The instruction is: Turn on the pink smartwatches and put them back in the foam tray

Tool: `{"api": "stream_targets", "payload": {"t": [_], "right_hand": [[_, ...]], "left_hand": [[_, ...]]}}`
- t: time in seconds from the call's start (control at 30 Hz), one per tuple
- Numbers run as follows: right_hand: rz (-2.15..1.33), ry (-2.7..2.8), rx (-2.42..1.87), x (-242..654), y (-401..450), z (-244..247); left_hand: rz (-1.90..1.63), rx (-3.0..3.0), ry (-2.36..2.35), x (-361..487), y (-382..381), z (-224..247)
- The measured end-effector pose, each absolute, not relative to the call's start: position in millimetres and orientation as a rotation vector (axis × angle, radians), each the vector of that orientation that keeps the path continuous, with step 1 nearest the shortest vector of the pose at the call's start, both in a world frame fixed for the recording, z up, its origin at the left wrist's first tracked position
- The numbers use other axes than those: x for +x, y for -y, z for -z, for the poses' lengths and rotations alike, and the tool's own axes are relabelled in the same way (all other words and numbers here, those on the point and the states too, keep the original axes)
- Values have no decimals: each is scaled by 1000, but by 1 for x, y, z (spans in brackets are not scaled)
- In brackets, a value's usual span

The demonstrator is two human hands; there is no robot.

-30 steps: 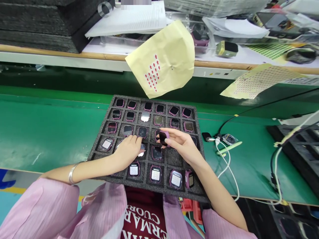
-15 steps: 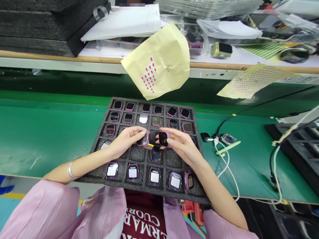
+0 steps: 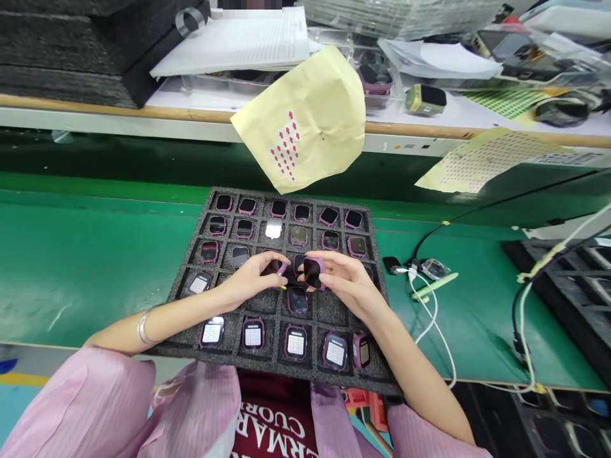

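Hands meet above the dark foam grid tray (image 3: 191, 267): left hand (image 3: 248, 283) pinches one purple-rimmed square watch body (image 3: 275, 268), right hand (image 3: 346, 280) another (image 3: 312, 271); white cable (image 3: 432, 312) at three o'clock.

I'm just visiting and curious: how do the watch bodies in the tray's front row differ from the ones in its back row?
The front-row watch bodies show lit, pale screens with a grid on them; the back-row watch bodies have dark, blank screens. One front-row piece at the right end stands on its edge, while the back-row ones lie flat. Both rows share pink-purple casings and sit in pockets of the same black foam tray.
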State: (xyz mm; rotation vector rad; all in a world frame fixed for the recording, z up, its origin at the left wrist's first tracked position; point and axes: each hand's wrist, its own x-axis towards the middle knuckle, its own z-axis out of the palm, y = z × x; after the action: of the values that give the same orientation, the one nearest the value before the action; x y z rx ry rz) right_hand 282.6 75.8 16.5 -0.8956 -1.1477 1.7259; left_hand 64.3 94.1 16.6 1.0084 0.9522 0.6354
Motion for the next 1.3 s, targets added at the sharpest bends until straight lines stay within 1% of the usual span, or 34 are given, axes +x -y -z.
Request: {"api": "stream_targets", "payload": {"t": [0.3, 0.53, 0.73, 1.03, 1.3], "right_hand": [[-1758, 1150, -883, 283, -75, -15], [-1743, 1158, -942, 282, -75, -15], [-1749, 1152, -953, 281, -75, -16], [-1741, 1167, -961, 281, -76, -14], [-1737, 1177, -905, 282, -73, -16]], "left_hand": [[-689, 1314, -979, 62, -93, -8], [-628, 1164, -863, 63, -90, -1], [-626, 1235, -960, 62, -90, -4], [-652, 1215, -832, 64, -87, -4], [-662, 1310, -860, 62, -90, -9]]}}
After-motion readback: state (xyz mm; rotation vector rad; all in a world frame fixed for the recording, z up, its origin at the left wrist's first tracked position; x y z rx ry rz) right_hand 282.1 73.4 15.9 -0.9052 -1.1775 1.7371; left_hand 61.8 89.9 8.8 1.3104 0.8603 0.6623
